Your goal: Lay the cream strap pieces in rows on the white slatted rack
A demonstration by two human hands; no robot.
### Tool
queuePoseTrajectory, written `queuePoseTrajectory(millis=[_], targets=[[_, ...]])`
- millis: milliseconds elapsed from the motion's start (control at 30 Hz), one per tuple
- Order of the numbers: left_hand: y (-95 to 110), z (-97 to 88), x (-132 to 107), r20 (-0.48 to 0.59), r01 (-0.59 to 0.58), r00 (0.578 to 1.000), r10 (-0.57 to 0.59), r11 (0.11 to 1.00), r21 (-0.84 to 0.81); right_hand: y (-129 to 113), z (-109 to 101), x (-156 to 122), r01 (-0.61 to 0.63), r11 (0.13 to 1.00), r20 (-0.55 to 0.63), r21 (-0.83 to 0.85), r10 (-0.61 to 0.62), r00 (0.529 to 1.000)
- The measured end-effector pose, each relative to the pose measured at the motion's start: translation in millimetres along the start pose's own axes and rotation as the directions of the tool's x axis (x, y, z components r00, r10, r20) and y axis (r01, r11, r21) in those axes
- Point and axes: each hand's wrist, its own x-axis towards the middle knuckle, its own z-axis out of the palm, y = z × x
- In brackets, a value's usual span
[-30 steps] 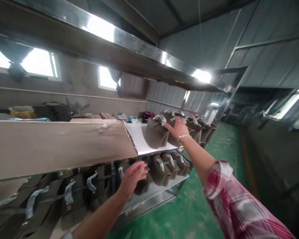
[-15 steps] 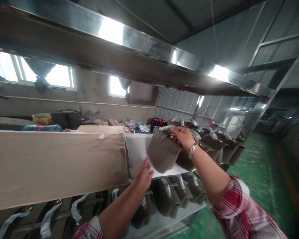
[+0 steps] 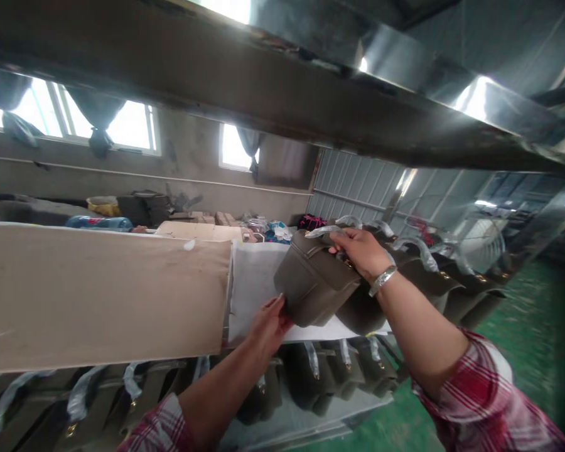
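A grey-brown handbag [image 3: 306, 282] hangs slightly tilted over the white sheet [image 3: 252, 270] on the shelf. My right hand [image 3: 361, 251] is closed round its plastic-wrapped top handle, with a bracelet on the wrist. At the bag's lower left corner, my left hand [image 3: 270, 323] grips it, thumb on the side and the other fingers partly hidden beneath. Just right of the held bag stand more bags of the same kind [image 3: 419, 276], their handles wrapped in clear plastic.
Brown board [image 3: 103, 295] covers the shelf's left part. Several similar bags [image 3: 311, 376] line the lower shelf. A metal upper shelf [image 3: 273, 81] runs overhead. Behind lie a blue water bottle [image 3: 98, 223] and piled goods; green floor [image 3: 513, 351] shows at right.
My left hand has come up against the bag's lower corner and now grips it. The bag is tilted more, with my right hand still on its handle. The view has shifted.
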Motion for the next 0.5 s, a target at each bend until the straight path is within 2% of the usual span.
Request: queuePoseTrajectory(millis=[133,167,233,333,400,500], targets=[[-4.9,-3.1,-13.1,0.113,0.092,0.989,-0.093,0.996,0.011,4.4,-1.9,6.7,0.002,0.999,-0.016,-0.034,-0.002,1.000],[-6.4,-4.3,-15.4,0.114,0.109,0.987,-0.111,0.994,0.022,4.5,0.4,7.5,0.003,0.999,-0.030,-0.043,-0.004,1.000],[-9.5,-6.9,-18.4,0.057,0.111,0.992,-0.113,0.993,0.034,1.9,8.3,6.1,0.013,0.998,-0.036,-0.057,-0.015,0.999],[-14.7,-9.0,-22.4,-0.040,0.057,0.998,-0.056,0.998,0.019,-6.0,17.5,-4.5,0.023,0.992,0.008,-0.122,-0.022,1.000],[-18.7,-6.6,-24.2,-0.033,0.045,0.998,-0.045,0.999,-0.003,-6.0,10.8,-11.5,0.012,0.971,0.013,-0.239,-0.010,1.000],[-21.7,-0.8,-17.8,0.023,0.079,0.997,-0.078,0.997,-0.026,14.3,-15.1,0.8,-0.008,0.933,-0.107,-0.361,-0.033,0.994]])
